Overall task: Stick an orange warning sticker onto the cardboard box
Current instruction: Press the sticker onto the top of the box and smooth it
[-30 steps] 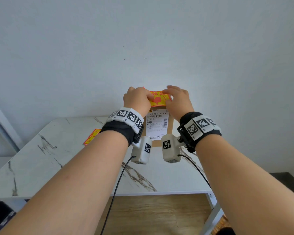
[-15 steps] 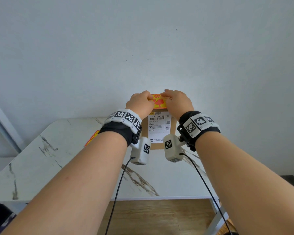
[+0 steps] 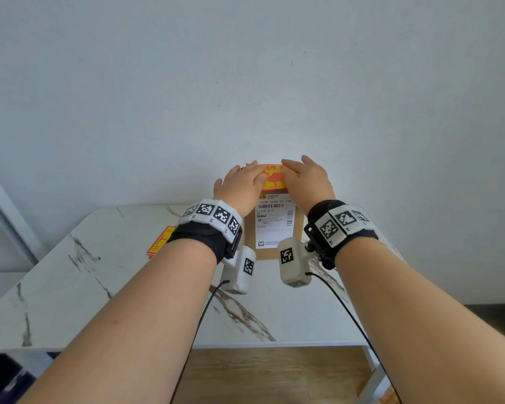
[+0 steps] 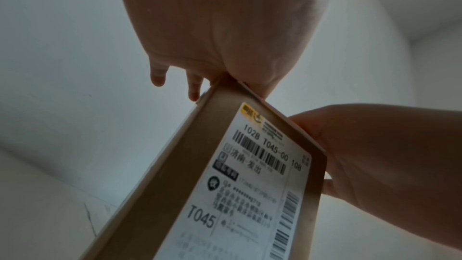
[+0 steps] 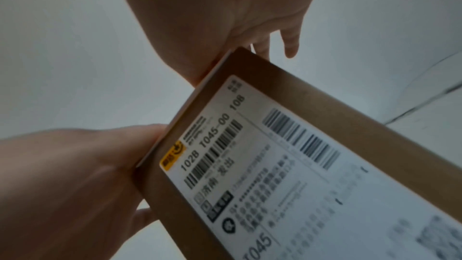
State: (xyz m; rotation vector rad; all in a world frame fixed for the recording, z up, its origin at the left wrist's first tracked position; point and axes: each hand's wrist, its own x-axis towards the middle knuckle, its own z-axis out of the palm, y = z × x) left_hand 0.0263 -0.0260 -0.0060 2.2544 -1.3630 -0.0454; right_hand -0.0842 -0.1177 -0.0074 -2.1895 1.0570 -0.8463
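A cardboard box (image 3: 263, 253) stands upright on the marble table, its white shipping label (image 3: 274, 223) facing me. The orange warning sticker (image 3: 274, 178) lies across the box's top face. My left hand (image 3: 244, 180) presses flat on the sticker's left part and my right hand (image 3: 305, 179) on its right part, fingers straight. From the left wrist view the left hand (image 4: 225, 27) rests on the top edge of the box (image 4: 175, 175), fingertips reaching past it. From the right wrist view the right hand (image 5: 225, 17) does the same on the box (image 5: 337, 110). The sticker's ends are hidden under the hands.
A small stack of orange stickers (image 3: 161, 243) lies on the table (image 3: 99, 272) left of my left wrist. A plain wall rises close behind the box. The table's front edge (image 3: 274, 344) runs below my forearms, with wooden floor beneath.
Both hands came down with the sticker onto the box top. Their fingers went from pinching its edges to lying flat on it.
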